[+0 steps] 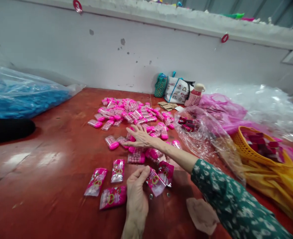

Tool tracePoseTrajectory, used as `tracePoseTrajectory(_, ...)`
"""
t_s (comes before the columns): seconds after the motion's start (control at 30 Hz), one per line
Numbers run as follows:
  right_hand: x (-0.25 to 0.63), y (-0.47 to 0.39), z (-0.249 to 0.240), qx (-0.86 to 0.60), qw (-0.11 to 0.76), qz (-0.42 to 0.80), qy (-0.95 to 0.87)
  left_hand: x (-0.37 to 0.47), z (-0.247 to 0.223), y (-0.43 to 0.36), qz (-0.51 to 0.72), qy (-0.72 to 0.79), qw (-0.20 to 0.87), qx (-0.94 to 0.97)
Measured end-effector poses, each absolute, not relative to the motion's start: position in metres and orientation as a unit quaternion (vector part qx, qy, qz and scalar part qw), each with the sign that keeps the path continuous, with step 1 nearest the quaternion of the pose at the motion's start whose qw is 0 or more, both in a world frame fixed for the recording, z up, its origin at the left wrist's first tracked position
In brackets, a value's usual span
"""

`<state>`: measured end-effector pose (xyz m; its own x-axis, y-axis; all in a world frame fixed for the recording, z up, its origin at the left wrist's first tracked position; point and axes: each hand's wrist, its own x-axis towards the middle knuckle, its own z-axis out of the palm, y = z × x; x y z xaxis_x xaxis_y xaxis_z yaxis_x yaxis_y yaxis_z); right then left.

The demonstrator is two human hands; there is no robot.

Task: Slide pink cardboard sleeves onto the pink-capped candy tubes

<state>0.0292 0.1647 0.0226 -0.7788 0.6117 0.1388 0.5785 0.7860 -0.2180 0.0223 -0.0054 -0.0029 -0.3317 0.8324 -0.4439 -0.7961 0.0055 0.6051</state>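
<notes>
My left hand (pixel 137 194) pinches the edge of a pink printed plastic sleeve (pixel 156 182), which has a clear lower part and hangs partly open. My right hand (pixel 142 136) reaches over the heap of small clear containers with pink caps and pink balls inside (pixel 129 108); its fingers are spread, with nothing seen in them. Below that hand lies another of these containers (pixel 136 156). To the left of my left hand are printed packets (pixel 96 182), apparently filled. Another printed sleeve (pixel 166 171) lies just behind the held one.
On the right, an orange basket (pixel 241 139) holds dark pink sleeves, beside a clear plastic bag (pixel 206 139). A patterned pouch (pixel 176 91) and a knit-covered bottle (pixel 195 94) stand by the wall. A bag of blue items (pixel 24 94) lies left. A beige cloth-like scrap (pixel 202 215) lies in front.
</notes>
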Motion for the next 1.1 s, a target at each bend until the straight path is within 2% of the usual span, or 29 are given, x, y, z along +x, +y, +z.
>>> tracePoseTrajectory(0.2, 0.117, 0.167, 0.054, -0.461, 0.170, 0.055, -0.869, 0.023, -0.002, -0.005, 0.704, 0.412, 0.578, 0.012)
tracePoseTrajectory(0.37, 0.189, 0.148, 0.013, -0.591, 0.170, 0.050, -0.787, 0.024, 0.000, -0.005, 0.709, 0.414, 0.571, 0.001)
tracePoseTrajectory(0.53, 0.199, 0.125, -0.024, -0.632, 0.205, 0.097, -0.741, 0.023, 0.002, -0.005, 0.717, 0.412, 0.563, -0.012)
tracePoseTrajectory(0.7, 0.205, 0.110, 0.003, -0.610, 0.259, 0.212, -0.719, 0.023, 0.003, -0.005, 0.734, 0.404, 0.546, -0.016)
tracePoseTrajectory(0.83, 0.206, 0.053, 0.034, -0.568, 0.287, 0.337, -0.694, 0.022, 0.002, -0.005, 0.748, 0.401, 0.529, -0.021)
tracePoseTrajectory(0.9, 0.199, 0.018, 0.040, -0.515, 0.334, 0.525, -0.589, 0.023, 0.001, -0.005, 0.755, 0.407, 0.514, -0.021)
tracePoseTrajectory(0.97, 0.188, -0.011, 0.039, -0.474, 0.337, 0.629, -0.517, 0.023, 0.001, -0.005, 0.761, 0.412, 0.501, -0.020)
tracePoseTrajectory(1.1, 0.163, -0.037, 0.027, -0.449, 0.356, 0.648, -0.502, 0.024, 0.003, -0.005, 0.765, 0.411, 0.495, -0.014)
